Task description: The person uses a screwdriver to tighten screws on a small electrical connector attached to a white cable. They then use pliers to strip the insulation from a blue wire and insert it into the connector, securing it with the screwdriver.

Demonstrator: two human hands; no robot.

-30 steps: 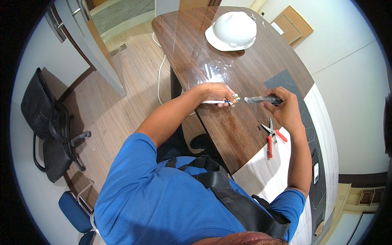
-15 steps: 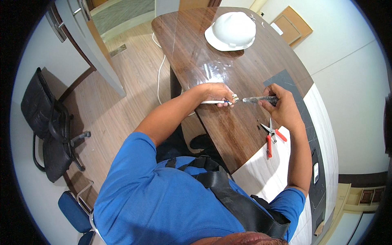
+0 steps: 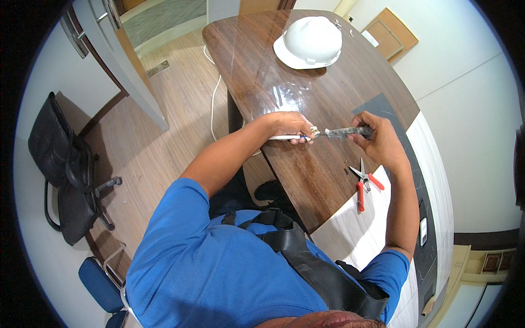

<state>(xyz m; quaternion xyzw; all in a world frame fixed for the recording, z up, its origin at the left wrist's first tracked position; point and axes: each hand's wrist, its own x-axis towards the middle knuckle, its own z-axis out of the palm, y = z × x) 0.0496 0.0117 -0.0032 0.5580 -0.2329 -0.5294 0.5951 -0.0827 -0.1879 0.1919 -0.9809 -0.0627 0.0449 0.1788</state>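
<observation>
Left grip (image 3: pixel 291 126) is closed around a small white fitting with metal parts (image 3: pixel 314 132), which sits at the fingertips above the worktop (image 3: pixel 306 175). White cable (image 3: pixel 283 138) lies along the same hand, running off to the left, with a bit of blue wire (image 3: pixel 304 136) beside the fingers. Right grip (image 3: pixel 381 139) is narrow, fingers and thumb pinched on the dark end of a screwdriver (image 3: pixel 347 133) with a cloudy, partly clear handle. Its thin shaft points left at the fitting; whether the tip is seated there is too small to tell.

Compared with a second ago, the right hand and screwdriver have shifted slightly left, bringing the handle a little closer to the fitting, while the left hand has held its place. Red-handled pliers (image 3: pixel 365 177) remain spread open nearer the body, with dark scraps (image 3: pixel 348 170) just beside their jaws. Farther off, the white hard hat (image 3: pixel 311 42) still rests on the worktop.
</observation>
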